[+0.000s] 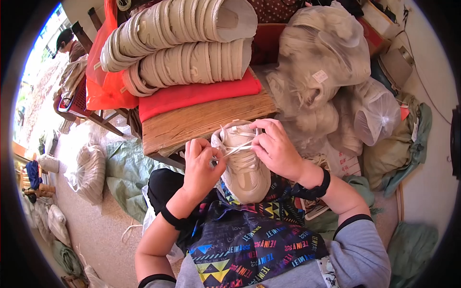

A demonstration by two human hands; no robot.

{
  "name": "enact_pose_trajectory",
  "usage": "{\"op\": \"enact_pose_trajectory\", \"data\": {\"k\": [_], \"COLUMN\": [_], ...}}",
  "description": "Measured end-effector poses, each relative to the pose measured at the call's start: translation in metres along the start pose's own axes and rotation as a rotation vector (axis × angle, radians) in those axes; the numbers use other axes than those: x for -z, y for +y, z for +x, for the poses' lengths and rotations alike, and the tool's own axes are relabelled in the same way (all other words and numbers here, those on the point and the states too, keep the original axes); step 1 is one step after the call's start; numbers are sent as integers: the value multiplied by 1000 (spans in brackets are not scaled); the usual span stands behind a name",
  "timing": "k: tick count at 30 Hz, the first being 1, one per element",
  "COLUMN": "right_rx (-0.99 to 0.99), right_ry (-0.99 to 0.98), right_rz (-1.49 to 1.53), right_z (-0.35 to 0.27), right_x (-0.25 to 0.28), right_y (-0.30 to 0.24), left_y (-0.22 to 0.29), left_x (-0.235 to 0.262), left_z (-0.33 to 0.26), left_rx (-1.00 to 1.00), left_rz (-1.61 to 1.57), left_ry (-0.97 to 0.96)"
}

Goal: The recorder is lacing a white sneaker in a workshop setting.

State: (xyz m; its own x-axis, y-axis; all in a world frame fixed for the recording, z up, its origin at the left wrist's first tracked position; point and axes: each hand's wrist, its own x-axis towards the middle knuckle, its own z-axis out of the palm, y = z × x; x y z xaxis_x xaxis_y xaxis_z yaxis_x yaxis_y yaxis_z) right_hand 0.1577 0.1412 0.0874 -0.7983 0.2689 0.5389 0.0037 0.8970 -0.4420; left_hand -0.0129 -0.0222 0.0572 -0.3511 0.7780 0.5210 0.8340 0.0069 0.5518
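A cream-coloured sneaker [246, 178] rests on my lap, toe toward me, against the near edge of a wooden table. White shoelaces [238, 148] cross over its tongue. My left hand [202, 162] pinches a lace at the shoe's left side, thumb and fingers pressed together. On the other side my right hand [277, 149] grips the lace near the upper eyelets, its fingers bent over the shoe's opening. Both wrists wear black bands.
On the wooden table [206, 120], nested shoe uppers [192, 62] lie in two long rows over a red cloth [201, 98]. Plastic bags of shoe parts [326, 57] pile up at the right. Another filled bag [86, 168] stands on the floor at left. A person [72, 48] sits far left.
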Motion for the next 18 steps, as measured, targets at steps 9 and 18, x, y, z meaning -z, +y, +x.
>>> {"op": "enact_pose_trajectory", "data": {"k": [9, 18], "right_rx": [-47, 45], "right_ry": [-45, -78], "right_rz": [-53, -28], "right_z": [-3, 7], "right_x": [0, -1], "right_y": [-7, 1], "left_y": [0, -9], "left_x": [7, 9], "left_z": [-4, -4], "left_rx": [107, 146], "left_rz": [-104, -215], "left_ry": [4, -151]}}
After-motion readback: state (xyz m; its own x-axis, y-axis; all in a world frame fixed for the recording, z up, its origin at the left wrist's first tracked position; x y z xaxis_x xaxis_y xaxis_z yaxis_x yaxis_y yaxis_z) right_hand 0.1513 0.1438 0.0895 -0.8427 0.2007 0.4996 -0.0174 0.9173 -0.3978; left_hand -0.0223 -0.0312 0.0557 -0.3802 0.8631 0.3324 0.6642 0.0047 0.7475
